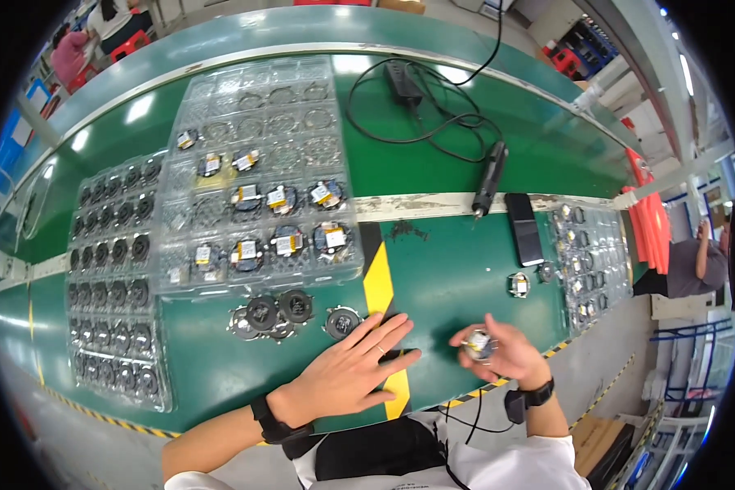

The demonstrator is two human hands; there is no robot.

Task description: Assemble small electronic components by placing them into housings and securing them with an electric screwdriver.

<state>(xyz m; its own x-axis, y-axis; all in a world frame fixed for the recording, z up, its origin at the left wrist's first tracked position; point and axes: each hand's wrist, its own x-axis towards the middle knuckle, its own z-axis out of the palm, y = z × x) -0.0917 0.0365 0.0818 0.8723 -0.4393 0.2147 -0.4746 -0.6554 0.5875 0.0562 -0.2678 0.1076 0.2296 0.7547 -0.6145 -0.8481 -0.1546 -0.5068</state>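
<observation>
My right hand is closed round a watch case, a round metal body with a white and yellow label inside, above the green bench. My left hand lies with fingers spread over the yellow and black tape, holding nothing. Just beyond its fingertips sits a round black watch case. A small pile of similar black cases rests to the left of it. Farther right, another open watch case with a white label lies on the bench, beside a small dark round part.
A clear tray of labelled watch bodies stands at the back left, beside a tray of black cases. An electric screwdriver with a cable, a black phone and another tray are on the right. Dark screws lie scattered mid-bench.
</observation>
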